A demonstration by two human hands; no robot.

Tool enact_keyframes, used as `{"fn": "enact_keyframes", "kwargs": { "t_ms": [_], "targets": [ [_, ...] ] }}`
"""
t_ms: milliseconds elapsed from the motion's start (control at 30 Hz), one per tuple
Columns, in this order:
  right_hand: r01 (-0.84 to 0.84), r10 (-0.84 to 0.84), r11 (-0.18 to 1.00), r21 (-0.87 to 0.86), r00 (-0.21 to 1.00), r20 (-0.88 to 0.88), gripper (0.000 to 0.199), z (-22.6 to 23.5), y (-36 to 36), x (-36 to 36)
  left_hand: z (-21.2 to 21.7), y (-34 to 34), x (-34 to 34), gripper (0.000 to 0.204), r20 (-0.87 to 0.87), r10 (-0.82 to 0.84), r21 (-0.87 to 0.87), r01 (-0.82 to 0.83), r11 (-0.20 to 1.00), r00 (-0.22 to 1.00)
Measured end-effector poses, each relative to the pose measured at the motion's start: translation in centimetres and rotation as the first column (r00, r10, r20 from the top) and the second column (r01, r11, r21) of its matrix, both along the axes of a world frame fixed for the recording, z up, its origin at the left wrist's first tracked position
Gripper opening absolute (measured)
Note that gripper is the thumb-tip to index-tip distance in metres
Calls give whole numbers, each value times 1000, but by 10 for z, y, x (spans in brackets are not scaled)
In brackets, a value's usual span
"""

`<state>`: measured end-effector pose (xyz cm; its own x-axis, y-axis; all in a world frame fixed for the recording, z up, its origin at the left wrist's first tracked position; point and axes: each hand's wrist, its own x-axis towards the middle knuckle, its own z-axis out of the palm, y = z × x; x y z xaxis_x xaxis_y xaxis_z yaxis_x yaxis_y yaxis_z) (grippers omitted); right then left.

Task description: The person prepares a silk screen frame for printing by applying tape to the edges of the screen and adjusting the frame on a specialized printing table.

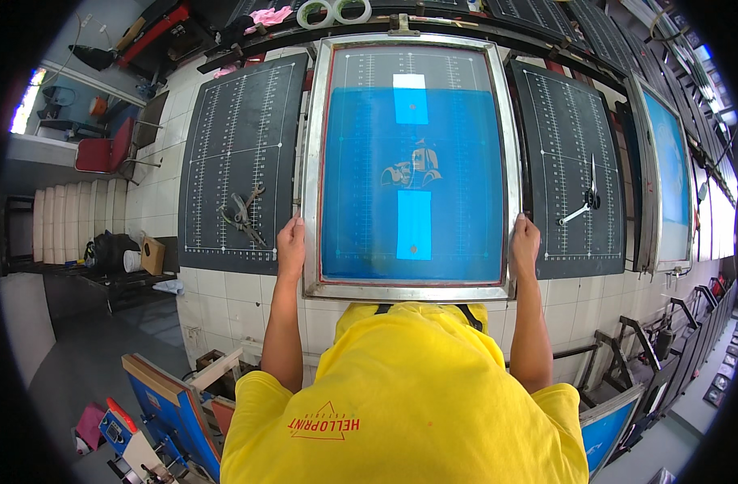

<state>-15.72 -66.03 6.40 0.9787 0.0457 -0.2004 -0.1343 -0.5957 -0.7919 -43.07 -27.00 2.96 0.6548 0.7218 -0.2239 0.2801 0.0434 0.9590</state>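
Observation:
A metal-framed printing screen (409,292) lies in front of me over a dark gridded board. Its blue mesh (361,218) carries a see-through vehicle-like design (413,167) in the middle. Above and below the design show two pale rectangular strips, an upper strip (411,101) and a lower strip (414,224); I cannot tell whether they are on the mesh or beneath it. My left hand (291,244) is closed on the left side of the frame, near its lower part. Opposite, at about the same height, my right hand (526,244) grips the right side.
The left gridded board (240,121) holds pliers (241,216). On the right gridded board (566,121) lie scissors (592,189) and a wrench (574,214). Another framed screen (666,161) stands farther right. Tape rolls (351,11) rest at the back; a red chair (106,152) is left.

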Motion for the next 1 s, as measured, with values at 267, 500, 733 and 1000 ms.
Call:
{"fn": "enact_keyframes", "kwargs": {
  "t_ms": [267,500,733,1000],
  "targets": [
    [9,-10,999,-45,1000,-21,45,-7,-6,4,0,0,1,46,37,4,-50,-2,999,999],
    [29,-31,999,-36,998,-51,45,-9,-6,5,-2,0,1,44,64,12,-89,-7,996,998],
    [52,-52,999,0,999,-4,44,-13,-5,4,-1,0,1,43,70,28,-110,-20,994,997],
    [49,-49,999,11,999,3,45,-9,-3,2,0,0,0,43,69,30,-128,-21,992,997]
  ]
}}
